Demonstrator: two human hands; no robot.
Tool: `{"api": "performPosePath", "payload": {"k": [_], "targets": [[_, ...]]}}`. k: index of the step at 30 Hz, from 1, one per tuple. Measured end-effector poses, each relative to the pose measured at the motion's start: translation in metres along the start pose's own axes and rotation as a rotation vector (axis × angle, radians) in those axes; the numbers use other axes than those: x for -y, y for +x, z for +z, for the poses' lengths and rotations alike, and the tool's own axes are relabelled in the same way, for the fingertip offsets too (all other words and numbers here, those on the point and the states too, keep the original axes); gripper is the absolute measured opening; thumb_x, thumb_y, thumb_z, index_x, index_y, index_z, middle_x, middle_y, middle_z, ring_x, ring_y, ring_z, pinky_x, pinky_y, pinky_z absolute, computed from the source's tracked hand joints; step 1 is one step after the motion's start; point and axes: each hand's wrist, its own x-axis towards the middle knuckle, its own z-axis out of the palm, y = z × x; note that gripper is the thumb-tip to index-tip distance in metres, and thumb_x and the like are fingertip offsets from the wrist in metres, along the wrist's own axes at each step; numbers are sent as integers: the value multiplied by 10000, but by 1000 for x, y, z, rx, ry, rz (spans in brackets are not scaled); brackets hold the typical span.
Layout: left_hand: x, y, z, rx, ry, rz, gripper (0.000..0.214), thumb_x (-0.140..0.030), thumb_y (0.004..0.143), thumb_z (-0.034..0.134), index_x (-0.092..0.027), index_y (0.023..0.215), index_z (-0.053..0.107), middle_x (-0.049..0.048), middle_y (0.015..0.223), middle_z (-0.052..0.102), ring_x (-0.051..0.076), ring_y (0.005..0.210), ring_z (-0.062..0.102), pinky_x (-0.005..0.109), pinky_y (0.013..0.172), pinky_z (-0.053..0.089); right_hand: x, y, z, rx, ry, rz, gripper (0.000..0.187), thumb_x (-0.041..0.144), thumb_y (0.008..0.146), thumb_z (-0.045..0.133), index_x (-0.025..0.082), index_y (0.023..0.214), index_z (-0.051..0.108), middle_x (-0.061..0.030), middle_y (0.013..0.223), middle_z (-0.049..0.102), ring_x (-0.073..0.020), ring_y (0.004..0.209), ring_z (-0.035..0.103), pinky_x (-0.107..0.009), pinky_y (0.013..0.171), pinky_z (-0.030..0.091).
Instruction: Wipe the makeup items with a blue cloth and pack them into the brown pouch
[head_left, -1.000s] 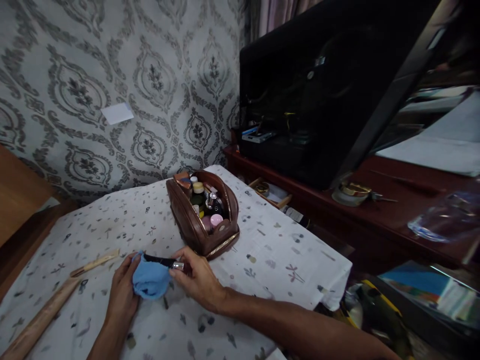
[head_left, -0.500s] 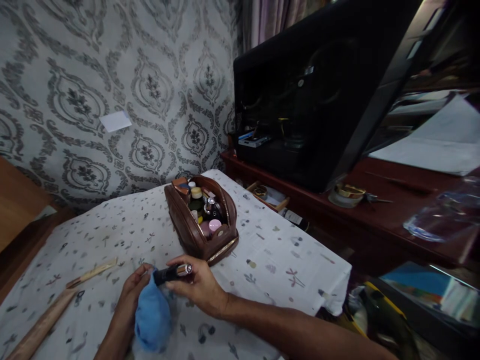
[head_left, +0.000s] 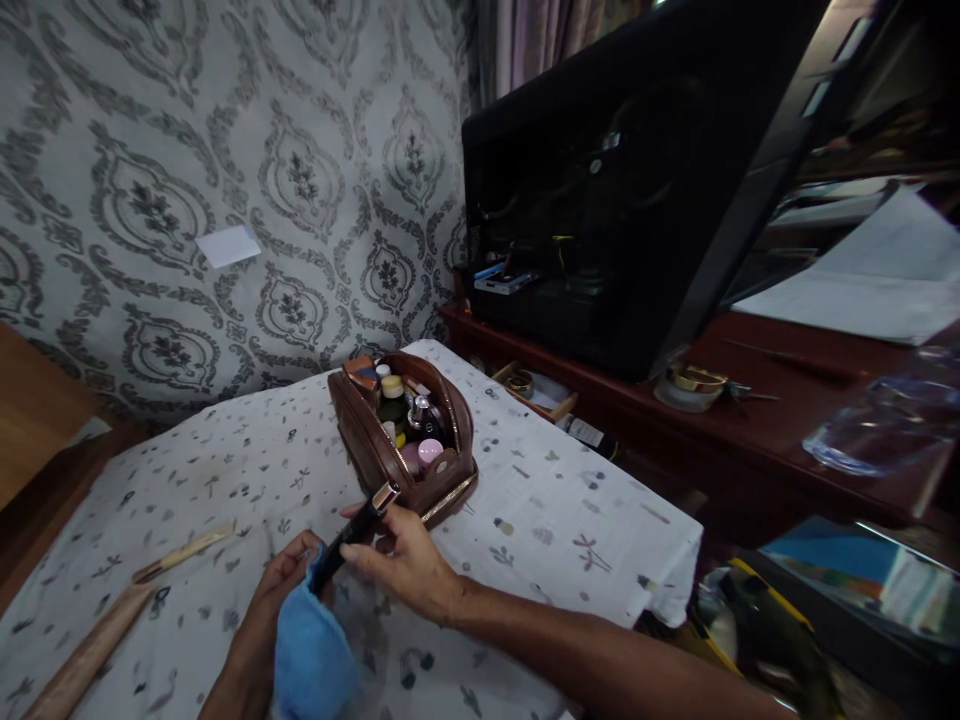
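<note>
I've got both hands on the head cam. Right hand (head_left: 409,568): thumb and fingers closed in a pinch on the black tube (head_left: 346,546), mid-to-upper part. Tube is tilted, silver end up and toward the bag (head_left: 358,438), lower end in the cloth (head_left: 316,655). Left hand (head_left: 279,580): fingers curled on the blue cloth, gripping it up by the tube's lower end. Can't tell if those fingers reach the tube too; the cloth and hand hide it. Rest of the cloth hangs below, a bit blurred.

Bag is just beyond the hands on the tablecloth (head_left: 577,540), zip open, small bottles inside; I can pick out a pink cap (head_left: 430,451) and a yellowish lid (head_left: 391,383). Tube's silver end overlaps the bag's near corner from my view; can't confirm contact. Stick (head_left: 187,552) lies off to the left, well apart from the hands. TV (head_left: 592,230) stands right of the table.
</note>
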Motion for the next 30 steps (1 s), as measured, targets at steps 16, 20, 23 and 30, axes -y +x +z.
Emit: {"api": "performPosePath", "payload": {"k": [16, 20, 23, 30], "targets": [[-14, -6, 5, 37, -45, -40, 503, -367, 522, 923, -196, 866, 599, -1, 653, 651, 123, 567, 584, 198, 534, 468, 72, -2, -52, -202, 96, -150, 317, 427, 876, 687, 200, 1055, 558, -30, 916, 644, -129, 691, 646, -239, 574, 510], [-13, -3, 2, 2, -25, -49, 516, -376, 495, 921, -199, 859, 600, -7, 629, 632, 126, 553, 570, 194, 498, 440, 97, 15, -92, -262, -117, -229, 251, 387, 891, 668, 195, 1018, 569, 16, 752, 627, -117, 606, 604, -245, 579, 497], [-11, -1, -1, 35, 51, -54, 469, -393, 545, 896, -198, 856, 604, -8, 628, 621, 135, 553, 566, 202, 481, 422, 94, 32, -112, -231, -332, -215, 183, 333, 884, 657, 165, 953, 628, -13, 829, 657, -132, 689, 616, -258, 636, 485], [-6, 2, 0, 16, 155, -54, 420, -445, 618, 856, -191, 848, 613, -7, 619, 594, 137, 568, 546, 211, 500, 408, 79, 57, -119, 21, -562, -208, 71, 181, 819, 692, 181, 887, 669, 42, 689, 624, -118, 606, 573, -232, 592, 422]]}}
